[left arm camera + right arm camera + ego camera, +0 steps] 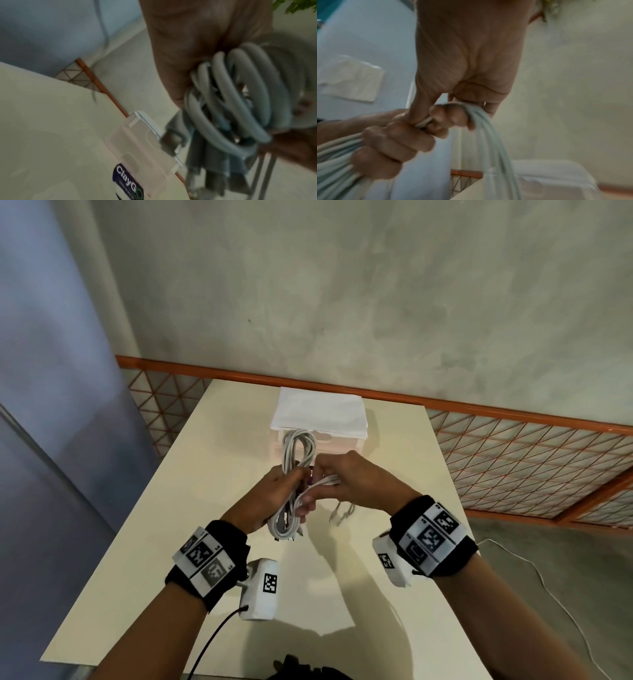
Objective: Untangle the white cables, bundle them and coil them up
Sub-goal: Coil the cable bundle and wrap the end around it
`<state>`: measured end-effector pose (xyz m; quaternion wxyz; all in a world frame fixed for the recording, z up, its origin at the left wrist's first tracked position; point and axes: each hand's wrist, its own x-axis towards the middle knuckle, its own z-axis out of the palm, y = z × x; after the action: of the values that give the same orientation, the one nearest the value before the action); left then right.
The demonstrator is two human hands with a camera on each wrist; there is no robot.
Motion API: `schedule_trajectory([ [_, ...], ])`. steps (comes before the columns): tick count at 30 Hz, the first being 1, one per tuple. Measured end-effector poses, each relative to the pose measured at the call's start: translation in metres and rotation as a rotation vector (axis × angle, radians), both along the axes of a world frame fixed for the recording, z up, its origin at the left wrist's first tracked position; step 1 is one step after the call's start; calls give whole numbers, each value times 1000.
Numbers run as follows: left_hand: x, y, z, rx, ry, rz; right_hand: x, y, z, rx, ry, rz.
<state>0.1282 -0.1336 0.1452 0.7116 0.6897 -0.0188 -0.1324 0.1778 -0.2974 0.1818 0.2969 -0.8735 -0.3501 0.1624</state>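
Above the middle of the cream table (171, 491), my left hand (274, 494) grips a looped bundle of white cables (297, 445) around its middle. Loops stick out above and below the fist. In the left wrist view the cable loops (240, 94) curl by the palm, with plug ends (214, 173) hanging down. My right hand (346, 481) pinches a few loose white strands (325, 481) that lead from the bundle, right beside the left hand. The right wrist view shows those strands (488, 128) running over my curled right fingers (450, 115), blurred.
A clear plastic box (342, 444) with a white folded cloth (320, 414) on top stands at the table's far edge, just behind the hands. An orange rail with wire mesh (513, 446) runs behind and to the right. A thin white cord (548, 587) lies on the floor at right.
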Motion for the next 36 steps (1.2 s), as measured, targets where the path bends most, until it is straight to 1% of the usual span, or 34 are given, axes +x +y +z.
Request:
schedule_trajectory([
  [2,0,5,1,29,-23,-17,5,-14,-4,26,94,-62],
  [6,-3,6,-6,82,-65,-66,7,-22,-4,-40,157,-59],
  [10,-2,-4,-16,153,-93,-38,8,-10,-1,7,21,-92],
  [15,-6,-13,-23,30,12,-47,8,1,7,140,-100,-88],
  [18,-5,-19,-26,57,88,-67,5,9,11,203,-72,-136],
  [21,-4,-24,-27,119,140,-112,2,18,9,168,-92,-124],
  [24,-3,-23,-27,74,192,-128,7,19,1,194,-93,-175],
  [26,-4,-22,-29,54,183,-162,13,18,-5,132,-160,-215],
  [28,-6,-24,-30,90,135,-195,17,18,-8,12,-270,-251],
  [31,-10,-26,-29,144,101,-166,25,14,-7,-120,-378,-350],
  [32,-8,-25,-29,152,97,-149,28,10,-8,-127,-360,-381],
  [34,-4,-19,-29,172,82,-108,34,1,-11,-34,-205,-391],
  [36,0,-12,-29,193,68,-70,37,-11,-16,107,-19,-285],
])
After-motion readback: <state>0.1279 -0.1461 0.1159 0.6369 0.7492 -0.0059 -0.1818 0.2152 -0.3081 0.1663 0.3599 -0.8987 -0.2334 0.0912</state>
